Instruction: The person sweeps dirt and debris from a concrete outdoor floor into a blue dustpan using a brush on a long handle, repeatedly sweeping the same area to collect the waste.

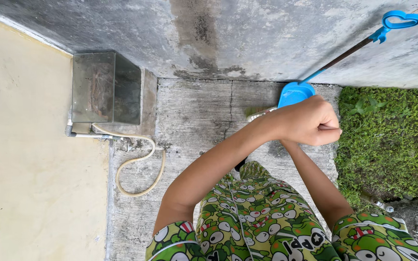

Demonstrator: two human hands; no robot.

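Left hand fisted just below dustpan (blue)

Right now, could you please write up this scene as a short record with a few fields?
Setting: outdoor concrete slab beside a grey wall
Left hand: left hand clenched on a thin handle
Right hand: hidden behind the left hand
Near the hands: blue dustpan with a long handle leaning on the wall; broom bristles
Other: metal box, hose, grass patch

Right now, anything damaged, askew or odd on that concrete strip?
Yes. A crack runs down the concrete slab below a dark stain on the wall. A beige hose lies in a loose loop beside the metal box. Nothing spilled.
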